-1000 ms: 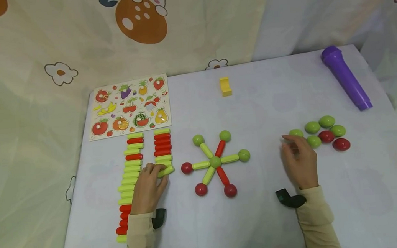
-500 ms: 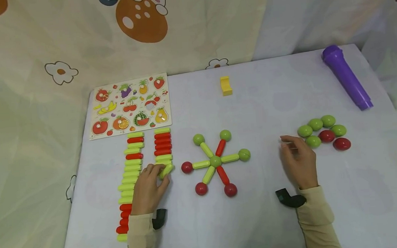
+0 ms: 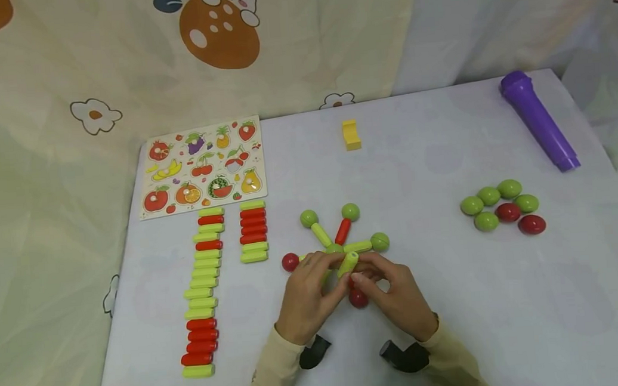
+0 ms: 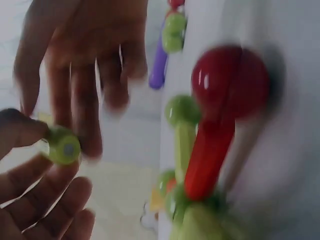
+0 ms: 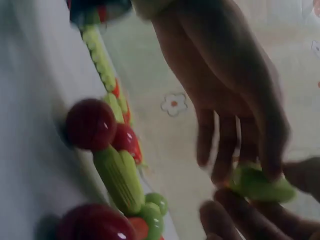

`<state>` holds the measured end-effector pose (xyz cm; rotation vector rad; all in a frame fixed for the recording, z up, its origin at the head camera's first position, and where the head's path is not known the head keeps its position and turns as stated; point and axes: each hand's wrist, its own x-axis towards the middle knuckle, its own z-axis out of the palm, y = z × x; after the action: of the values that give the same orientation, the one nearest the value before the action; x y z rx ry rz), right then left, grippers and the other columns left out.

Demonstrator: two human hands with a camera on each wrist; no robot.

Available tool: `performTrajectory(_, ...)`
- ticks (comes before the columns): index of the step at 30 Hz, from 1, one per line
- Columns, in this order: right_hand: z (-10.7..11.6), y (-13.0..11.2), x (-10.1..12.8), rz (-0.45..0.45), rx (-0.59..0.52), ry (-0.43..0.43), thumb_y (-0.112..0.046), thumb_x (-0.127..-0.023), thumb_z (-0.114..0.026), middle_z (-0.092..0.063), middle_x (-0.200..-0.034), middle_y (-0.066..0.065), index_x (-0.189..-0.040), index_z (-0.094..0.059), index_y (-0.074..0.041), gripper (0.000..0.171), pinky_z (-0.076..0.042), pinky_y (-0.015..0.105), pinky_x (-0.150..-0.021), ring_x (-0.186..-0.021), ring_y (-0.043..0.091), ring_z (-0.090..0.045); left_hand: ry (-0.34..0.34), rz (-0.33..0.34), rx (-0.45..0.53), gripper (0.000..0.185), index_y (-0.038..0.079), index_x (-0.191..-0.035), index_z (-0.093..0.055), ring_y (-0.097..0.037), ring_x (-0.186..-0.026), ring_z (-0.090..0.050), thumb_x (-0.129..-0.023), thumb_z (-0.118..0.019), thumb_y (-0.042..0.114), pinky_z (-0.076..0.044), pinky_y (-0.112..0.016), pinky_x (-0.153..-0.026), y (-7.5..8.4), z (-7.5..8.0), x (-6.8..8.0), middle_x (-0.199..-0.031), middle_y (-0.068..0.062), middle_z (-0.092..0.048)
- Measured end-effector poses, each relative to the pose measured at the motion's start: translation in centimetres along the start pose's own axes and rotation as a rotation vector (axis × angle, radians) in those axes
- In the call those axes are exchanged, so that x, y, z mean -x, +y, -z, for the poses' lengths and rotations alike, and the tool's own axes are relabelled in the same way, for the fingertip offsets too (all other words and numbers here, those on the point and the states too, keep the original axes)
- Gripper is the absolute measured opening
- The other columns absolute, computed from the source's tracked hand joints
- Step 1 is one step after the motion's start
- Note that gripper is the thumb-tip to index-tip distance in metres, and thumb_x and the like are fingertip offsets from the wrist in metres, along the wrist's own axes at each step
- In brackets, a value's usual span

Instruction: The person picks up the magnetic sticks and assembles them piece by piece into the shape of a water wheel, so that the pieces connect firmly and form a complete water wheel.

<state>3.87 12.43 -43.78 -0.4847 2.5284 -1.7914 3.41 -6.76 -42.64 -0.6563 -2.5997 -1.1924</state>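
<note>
white table (image 3: 456, 302) with cartoon curtains behind. a green stick (image 3: 348, 264) is pinched between the fingertips of both the left hand (image 3: 308, 298) and right hand (image 3: 394, 294), held just above the star shape (image 3: 344, 241) of sticks and balls. stick rows (image 3: 208, 284) lie left, loose balls (image 3: 501, 209) right.

Overhead head view; close wrist views.

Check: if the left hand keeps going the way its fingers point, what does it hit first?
Probably the right hand: the left hand points right, both pinching the green stick. Depth unclear.
</note>
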Motion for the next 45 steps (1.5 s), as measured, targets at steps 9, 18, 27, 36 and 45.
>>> performTrajectory(9,2.0,1.1,-1.7,-0.089,0.053,0.089,-0.003,-0.087,-0.068,-0.070,-0.090,0.005,-0.109,-0.064,-0.001,0.022,-0.052,0.019,-0.066,-0.078,0.007,-0.064,-0.065,0.007,-0.080,0.035,0.011,-0.116,-0.063,-0.015,-0.095,-0.058,-0.085,-0.073,0.021,-0.050,-0.028,-0.080,0.6,-1.7,-1.0,-0.109,-0.001,-0.065)
performTrajectory(18,4.7,4.2,-7.4,-0.204,0.342,-0.098,-0.029,-0.092,-0.065,-0.071,-0.084,0.005,-0.109,-0.067,-0.004,0.030,-0.047,0.028,-0.062,-0.068,0.013,-0.061,-0.304,0.067,-0.386,0.032,0.022,-0.119,-0.068,-0.039,-0.138,-0.032,-0.089,-0.067,0.032,-0.022,-0.054,-0.113,-1.8,-2.3,-1.6,-0.139,-0.013,-0.050)
performTrajectory(27,3.8,5.1,-8.1,-0.238,0.466,-0.221,-0.026,-0.089,-0.067,-0.068,-0.076,0.002,-0.103,-0.069,-0.002,0.028,-0.042,0.027,-0.054,-0.061,0.012,-0.053,-0.336,0.093,-0.422,0.038,0.025,-0.128,-0.063,-0.039,-0.141,-0.026,-0.091,-0.064,0.035,-0.016,-0.059,-0.113,-2.6,-3.1,-1.1,-0.140,-0.010,-0.051)
performTrajectory(36,3.3,5.3,-8.2,-0.232,0.470,-0.231,-0.025,-0.088,-0.067,-0.065,-0.071,-0.001,-0.103,-0.070,-0.003,0.026,-0.040,0.027,-0.052,-0.057,0.011,-0.050,-0.315,0.076,-0.429,0.039,0.024,-0.128,-0.063,-0.039,-0.141,-0.027,-0.091,-0.064,0.035,-0.019,-0.060,-0.111,-2.7,-3.1,-1.0,-0.139,-0.010,-0.052)
performTrajectory(45,4.4,4.9,-6.9,-0.222,0.487,-0.155,-0.030,-0.092,-0.063,-0.066,-0.085,0.002,-0.117,-0.064,-0.008,0.033,-0.042,0.028,-0.056,-0.066,0.013,-0.054,-0.108,0.202,-0.384,0.034,0.013,-0.119,-0.064,-0.030,-0.112,-0.053,-0.086,-0.071,0.015,-0.044,-0.047,-0.095,-5.6,3.1,-0.1,-0.118,-0.011,-0.058)
